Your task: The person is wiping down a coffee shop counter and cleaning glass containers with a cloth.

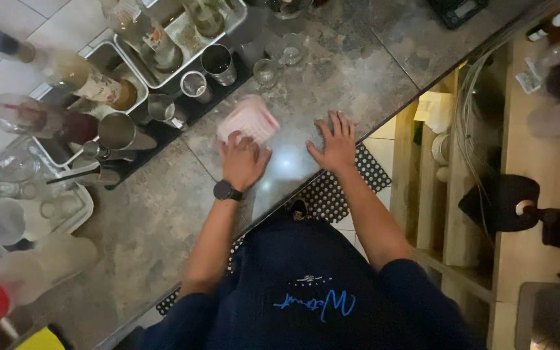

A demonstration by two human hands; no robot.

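My left hand, with a dark watch on the wrist, presses down on a pink folded cloth on the grey stone counter. Its fingers lie over the near edge of the cloth. My right hand rests flat on the counter to the right, fingers spread, holding nothing. A wet shine lies on the stone between the two hands.
Metal cups and jiggers stand on a dark mat behind the cloth. Metal trays with bottles run along the left. Small glasses sit further back. A black perforated floor mat lies below the counter edge; wooden shelving is at right.
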